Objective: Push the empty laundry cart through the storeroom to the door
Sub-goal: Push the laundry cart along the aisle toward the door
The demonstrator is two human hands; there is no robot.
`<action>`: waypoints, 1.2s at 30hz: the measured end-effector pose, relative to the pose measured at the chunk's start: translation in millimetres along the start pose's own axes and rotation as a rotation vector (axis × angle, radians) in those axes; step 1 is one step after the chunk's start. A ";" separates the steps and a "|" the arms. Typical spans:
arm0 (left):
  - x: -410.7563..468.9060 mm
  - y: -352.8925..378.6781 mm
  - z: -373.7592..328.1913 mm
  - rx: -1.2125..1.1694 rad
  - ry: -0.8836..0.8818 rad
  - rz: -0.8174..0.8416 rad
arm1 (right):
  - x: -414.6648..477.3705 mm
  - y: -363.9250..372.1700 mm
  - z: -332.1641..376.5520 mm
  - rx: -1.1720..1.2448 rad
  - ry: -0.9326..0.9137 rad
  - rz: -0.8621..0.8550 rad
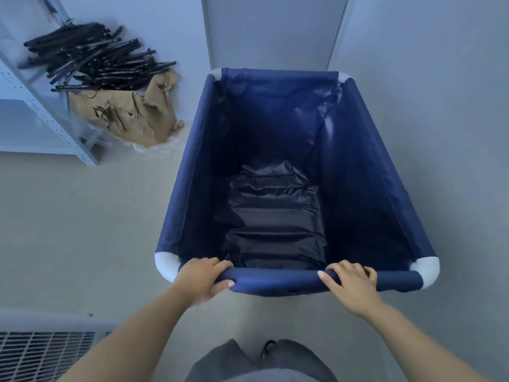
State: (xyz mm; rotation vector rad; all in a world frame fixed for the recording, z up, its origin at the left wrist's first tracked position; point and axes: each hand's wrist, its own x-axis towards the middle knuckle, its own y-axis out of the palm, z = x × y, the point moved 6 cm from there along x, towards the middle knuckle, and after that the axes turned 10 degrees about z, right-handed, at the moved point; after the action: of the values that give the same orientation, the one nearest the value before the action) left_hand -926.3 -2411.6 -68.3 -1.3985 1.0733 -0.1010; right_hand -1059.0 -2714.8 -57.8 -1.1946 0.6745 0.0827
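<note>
The laundry cart (278, 281) is a deep blue fabric bin with white corner pieces, standing straight in front of me. Only dark crumpled lining shows at its bottom. My left hand (203, 277) wraps the near rim bar close to the left corner. Near the right corner, my right hand (349, 283) grips the same bar. The cart's far end sits right at a pale door (275, 31) set in a recess.
A pile of black hangers (93, 56) and torn brown paper (126, 114) lie on the floor at the far left, beside a grey metal shelf (41, 117). A slatted grille (44, 354) is at the lower left. A wall (429, 78) runs along the right.
</note>
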 end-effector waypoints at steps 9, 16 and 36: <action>-29.0 36.1 -36.4 0.086 0.106 0.048 | -34.0 33.9 43.2 -0.062 -0.064 -0.031; -41.9 35.5 -22.2 0.056 0.073 0.056 | -44.8 43.3 57.1 -0.021 -0.090 0.020; -64.0 47.9 -3.3 0.051 0.067 -0.050 | -73.1 73.4 64.5 -0.120 -0.132 0.033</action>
State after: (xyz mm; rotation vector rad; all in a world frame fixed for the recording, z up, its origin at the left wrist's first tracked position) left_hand -988.8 -2361.8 -72.2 -1.3843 1.0845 -0.2115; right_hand -1118.9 -2608.9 -67.6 -1.2811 0.5798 0.2297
